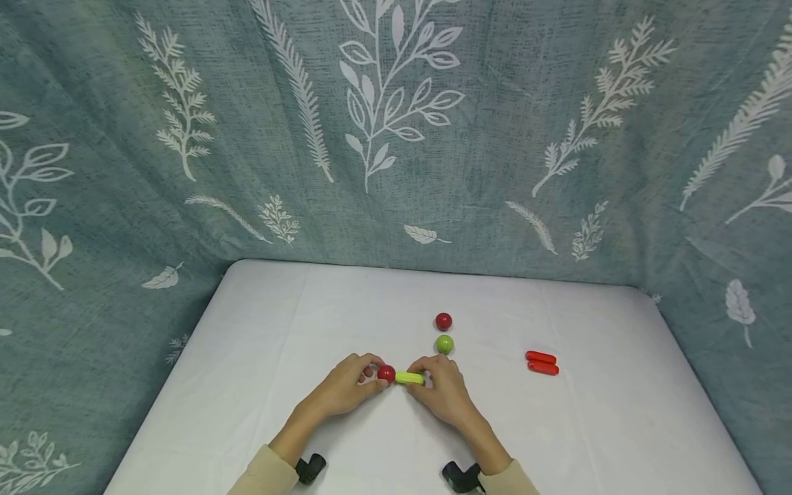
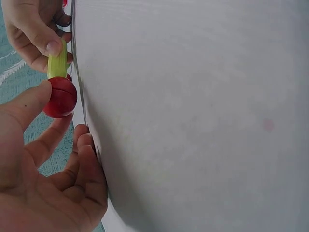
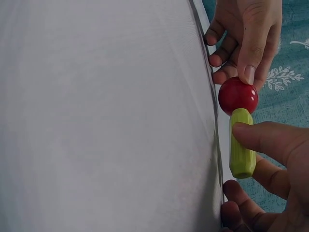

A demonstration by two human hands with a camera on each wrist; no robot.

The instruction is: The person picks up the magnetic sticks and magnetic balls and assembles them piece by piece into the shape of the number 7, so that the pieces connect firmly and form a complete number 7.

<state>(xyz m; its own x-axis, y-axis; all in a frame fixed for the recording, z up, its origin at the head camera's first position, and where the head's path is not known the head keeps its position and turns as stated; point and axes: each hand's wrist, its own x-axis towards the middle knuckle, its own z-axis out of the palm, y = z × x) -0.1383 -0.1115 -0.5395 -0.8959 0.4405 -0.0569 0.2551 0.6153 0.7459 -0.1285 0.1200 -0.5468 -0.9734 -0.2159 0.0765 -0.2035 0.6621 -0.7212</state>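
Note:
Near the middle of the table, my left hand pinches a glossy red ball between thumb and finger. A thin groove runs across the ball in the left wrist view. My right hand pinches a short yellow-green ribbed stick, thumb on one side and a finger on the other. One end of the stick meets the ball; whether they are joined or only touching, I cannot tell. Just beyond the right hand lie a green ball and, farther back, a second red ball.
Two red sticks lie side by side to the right on the white-covered table. A teal curtain with white leaf prints stands behind the table and along its sides. Black wrist-worn devices sit by both sleeves.

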